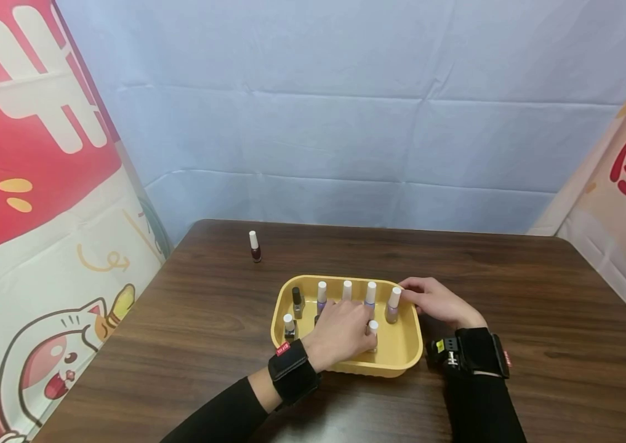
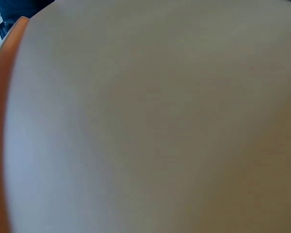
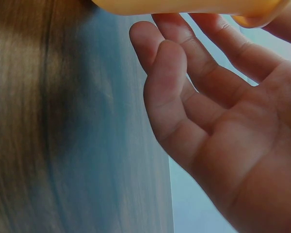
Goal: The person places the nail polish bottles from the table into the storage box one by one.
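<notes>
A yellow plastic basket point(image 1: 401, 363) stands on the table with several small nail polish bottles upright in it, most white-capped, one black-capped point(image 1: 296, 296). My left hand point(image 1: 340, 332) reaches palm down into the basket from the left. Its thumb and fingers are around a white-capped nail polish bottle point(image 1: 373, 327) and appear to pinch it; the fingertips are partly hidden. At the basket's right end my right hand point(image 1: 440, 300) grips the rim. In the right wrist view, fingers point(image 3: 172, 73) lie below the basket's edge point(image 3: 184, 7). Only a blur fills most of the left wrist view.
A dark red nail polish bottle point(image 1: 255, 248) with a white cap stands at the table's back left. The brown wooden table point(image 1: 180, 344) meets a pale blue cloth point(image 1: 313, 123) behind, with printed cloths point(image 1: 58, 295) at both sides.
</notes>
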`<state>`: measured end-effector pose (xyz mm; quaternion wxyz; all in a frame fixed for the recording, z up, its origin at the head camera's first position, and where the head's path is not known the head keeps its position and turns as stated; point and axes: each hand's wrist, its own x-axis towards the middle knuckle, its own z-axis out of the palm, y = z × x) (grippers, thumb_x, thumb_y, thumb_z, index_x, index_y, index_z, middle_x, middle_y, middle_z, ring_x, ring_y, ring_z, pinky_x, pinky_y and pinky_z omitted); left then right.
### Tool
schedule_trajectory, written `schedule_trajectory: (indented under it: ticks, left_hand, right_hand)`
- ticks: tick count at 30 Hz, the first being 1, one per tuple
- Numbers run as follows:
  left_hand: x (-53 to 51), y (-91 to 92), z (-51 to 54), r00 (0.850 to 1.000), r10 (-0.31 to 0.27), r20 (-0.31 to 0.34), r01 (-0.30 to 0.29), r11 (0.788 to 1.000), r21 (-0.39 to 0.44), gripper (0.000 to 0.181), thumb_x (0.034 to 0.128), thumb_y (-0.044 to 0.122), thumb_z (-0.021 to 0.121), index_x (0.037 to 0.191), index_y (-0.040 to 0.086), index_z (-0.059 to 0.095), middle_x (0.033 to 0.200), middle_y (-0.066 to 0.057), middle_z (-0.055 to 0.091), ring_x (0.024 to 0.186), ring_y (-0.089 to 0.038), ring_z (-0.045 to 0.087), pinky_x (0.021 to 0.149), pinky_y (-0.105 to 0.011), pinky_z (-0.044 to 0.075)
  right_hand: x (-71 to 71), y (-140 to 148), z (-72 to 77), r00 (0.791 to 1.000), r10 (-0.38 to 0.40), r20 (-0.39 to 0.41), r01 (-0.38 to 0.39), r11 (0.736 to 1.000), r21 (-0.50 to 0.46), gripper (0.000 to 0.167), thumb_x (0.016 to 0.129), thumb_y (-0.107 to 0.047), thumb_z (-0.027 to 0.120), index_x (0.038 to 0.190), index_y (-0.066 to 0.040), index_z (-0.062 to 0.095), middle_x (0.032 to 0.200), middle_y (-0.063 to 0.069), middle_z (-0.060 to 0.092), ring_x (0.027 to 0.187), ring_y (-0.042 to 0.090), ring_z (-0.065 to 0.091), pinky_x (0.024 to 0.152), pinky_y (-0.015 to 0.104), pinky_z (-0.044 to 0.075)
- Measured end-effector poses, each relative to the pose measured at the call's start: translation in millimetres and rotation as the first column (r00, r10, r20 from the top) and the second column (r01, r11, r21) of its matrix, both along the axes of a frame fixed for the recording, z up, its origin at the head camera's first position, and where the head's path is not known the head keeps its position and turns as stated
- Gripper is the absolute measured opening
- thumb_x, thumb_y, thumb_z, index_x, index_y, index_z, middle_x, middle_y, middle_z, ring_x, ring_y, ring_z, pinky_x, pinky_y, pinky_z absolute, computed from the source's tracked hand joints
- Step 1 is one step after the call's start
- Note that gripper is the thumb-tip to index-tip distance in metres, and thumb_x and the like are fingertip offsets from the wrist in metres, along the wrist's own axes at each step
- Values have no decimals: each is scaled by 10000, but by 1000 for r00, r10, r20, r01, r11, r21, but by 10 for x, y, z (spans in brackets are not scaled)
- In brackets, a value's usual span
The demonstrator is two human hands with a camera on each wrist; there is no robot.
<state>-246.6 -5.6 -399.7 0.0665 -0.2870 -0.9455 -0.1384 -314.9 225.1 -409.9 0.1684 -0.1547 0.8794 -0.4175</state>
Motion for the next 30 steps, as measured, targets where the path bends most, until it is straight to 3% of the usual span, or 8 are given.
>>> schedule_trajectory:
  ticks: [10,21,23,25,28,30]
  left_hand:
    - [1,-1,16,1000,-3,15,3,1000,-2,305,787,223,679,584,208,453,550,102,332,456,-51,367,412,-211,262]
    - [24,-42,100,999,-21,39,18,997,72,255,794,257,673,633,189,487,574,93,351,477,-67,355,415,-218,247]
    - [45,-62,124,999,-18,36,15,997,81,191,803,277,665,686,186,545,613,103,440,529,-71,422,483,-242,351]
    - [67,-87,157,999,-6,48,2,996,91,145,822,306,665,770,184,607,697,97,552,630,-90,502,696,-352,494]
    - [85,-135,215,998,17,69,-23,996,90,174,842,354,678,895,191,643,836,79,651,748,-97,541,897,-491,458]
    - [87,-175,258,996,28,83,-36,995,90,204,845,370,687,923,184,654,860,61,665,738,-84,535,893,-414,475]
  right_hand:
    - [-11,15,-14,1000,8,12,-8,1000,-17,393,998,-311,499,1234,-10,587,1159,166,633,928,185,622,780,315,524]
    - [-14,9,-4,1000,-1,1,1,1000,-16,370,993,-285,507,1220,-7,597,1116,149,647,898,193,593,766,331,503]
    - [-14,0,1,1000,1,-3,-1,1000,-16,368,993,-286,508,1215,-8,601,1106,146,648,884,195,584,762,336,494]
    - [-14,-6,5,1000,1,-3,-1,1000,-12,370,993,-290,506,1214,-9,601,1103,145,646,876,193,579,757,333,489]
    - [-8,-16,12,1000,1,-12,-1,1000,6,378,995,-290,499,1225,-7,596,1123,151,642,887,182,571,751,326,488]
    - [-5,-20,12,1000,-2,-13,2,1000,17,382,995,-292,498,1231,-7,594,1131,151,641,891,175,569,749,322,492]
